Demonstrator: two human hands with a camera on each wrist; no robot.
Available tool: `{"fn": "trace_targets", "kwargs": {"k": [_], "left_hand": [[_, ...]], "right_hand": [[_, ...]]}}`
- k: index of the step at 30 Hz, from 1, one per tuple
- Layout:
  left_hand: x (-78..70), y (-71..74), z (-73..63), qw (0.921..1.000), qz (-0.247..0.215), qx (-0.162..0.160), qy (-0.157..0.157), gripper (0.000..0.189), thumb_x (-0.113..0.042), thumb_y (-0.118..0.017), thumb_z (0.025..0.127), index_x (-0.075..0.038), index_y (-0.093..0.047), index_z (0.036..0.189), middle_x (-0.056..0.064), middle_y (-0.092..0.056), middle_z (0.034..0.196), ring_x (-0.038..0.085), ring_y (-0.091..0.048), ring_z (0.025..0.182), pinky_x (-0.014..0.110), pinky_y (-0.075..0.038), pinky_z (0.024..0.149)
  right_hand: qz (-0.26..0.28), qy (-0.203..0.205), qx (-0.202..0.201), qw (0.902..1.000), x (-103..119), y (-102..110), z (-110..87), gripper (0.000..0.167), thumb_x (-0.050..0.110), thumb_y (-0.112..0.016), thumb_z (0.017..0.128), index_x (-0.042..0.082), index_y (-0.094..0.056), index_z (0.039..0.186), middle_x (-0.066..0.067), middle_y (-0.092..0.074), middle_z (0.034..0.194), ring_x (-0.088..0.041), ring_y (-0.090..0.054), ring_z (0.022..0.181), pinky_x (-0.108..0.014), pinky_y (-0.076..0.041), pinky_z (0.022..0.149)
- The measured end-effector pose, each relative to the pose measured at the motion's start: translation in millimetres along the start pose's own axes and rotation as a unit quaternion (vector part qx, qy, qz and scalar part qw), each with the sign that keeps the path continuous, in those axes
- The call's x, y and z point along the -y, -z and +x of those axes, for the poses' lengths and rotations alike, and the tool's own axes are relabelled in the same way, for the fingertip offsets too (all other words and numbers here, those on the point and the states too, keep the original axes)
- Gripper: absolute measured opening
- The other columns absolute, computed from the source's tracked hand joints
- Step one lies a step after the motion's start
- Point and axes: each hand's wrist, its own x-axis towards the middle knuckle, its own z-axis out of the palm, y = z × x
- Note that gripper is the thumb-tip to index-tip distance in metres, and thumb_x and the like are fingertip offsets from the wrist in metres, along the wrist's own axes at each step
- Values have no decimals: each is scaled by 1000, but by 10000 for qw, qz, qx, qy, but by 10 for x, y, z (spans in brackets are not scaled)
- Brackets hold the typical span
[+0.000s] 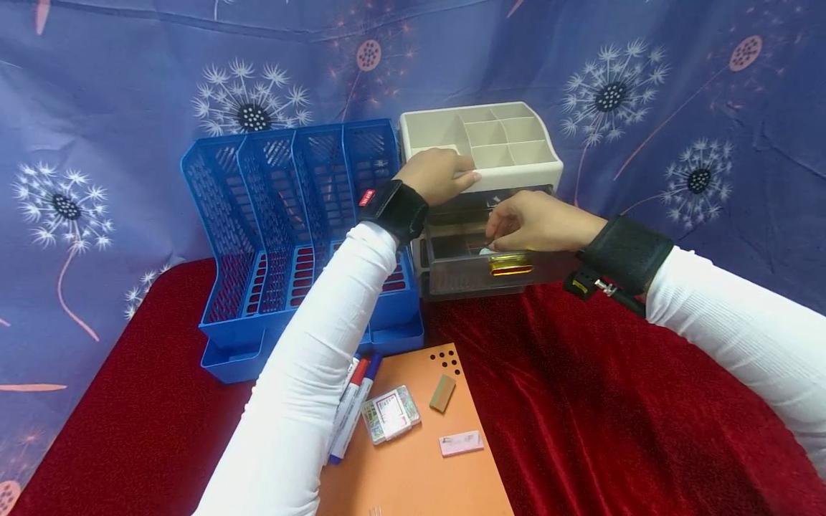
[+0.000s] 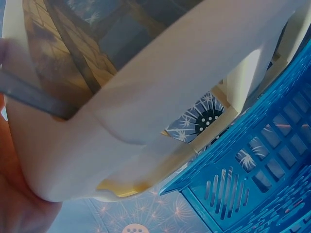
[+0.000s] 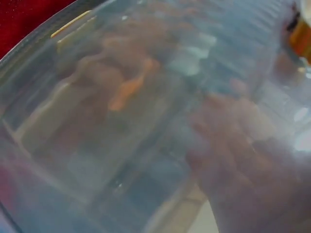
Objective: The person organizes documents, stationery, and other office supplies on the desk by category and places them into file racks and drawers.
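Note:
My left hand (image 1: 437, 175) grips the front rim of a white desk organizer (image 1: 516, 175) with open compartments on top. In the left wrist view the organizer's white frame (image 2: 146, 97) fills much of the picture, with part of the hand (image 2: 24, 204) at its left edge. Below the top tray, a clear drawer (image 1: 461, 276) with a shiny gold handle (image 1: 511, 265) is pulled out. My right hand (image 1: 538, 222) reaches over its front with bent fingers, pinching a small pale object (image 1: 487, 251) low inside. Its kind is hidden. Blur and clear plastic obscure the right wrist view.
Left of the organizer stands a blue file rack (image 1: 310, 215). On an orange board (image 1: 413, 480) lie markers (image 1: 355, 408), a clear box of small items (image 1: 391, 414), a tan-green block (image 1: 442, 393), a pink eraser-like block (image 1: 461, 443) and several black dots (image 1: 445, 364). Red cloth (image 1: 568, 401) covers the table.

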Motion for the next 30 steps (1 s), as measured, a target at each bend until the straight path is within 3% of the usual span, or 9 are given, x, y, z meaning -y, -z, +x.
{"fn": "trace_targets", "kwargs": {"k": [8, 20, 30], "left_hand": [[10, -15, 17, 10000, 22, -21, 25, 33, -37, -41, 101, -12, -63, 98, 1, -53, 86, 17, -49, 84, 30, -36, 78], [8, 15, 40, 9999, 91, 58, 76, 34, -37, -41, 100, -14, -65, 108, 3, -57, 92, 18, -50, 88, 30, -37, 81], [31, -16, 20, 9999, 106, -18, 76, 33, -37, -41, 100, -13, -63, 99, 2, -55, 88, 17, -49, 86, 31, -37, 79]], "right_hand": [[-25, 14, -228, 9997, 100, 63, -51, 12, 10, -68, 85, 4, -67, 95, -6, -68, 88, -19, -64, 80, -35, -48, 70], [-155, 397, -398, 9983, 159, 78, -75, 9, 7, -67, 85, 4, -68, 93, -5, -69, 84, -16, -64, 76, -33, -49, 69], [68, 427, -413, 9982, 244, 154, -134, 10, 8, -66, 87, 4, -67, 96, -6, -68, 89, -16, -64, 79, -27, -48, 65]]}}
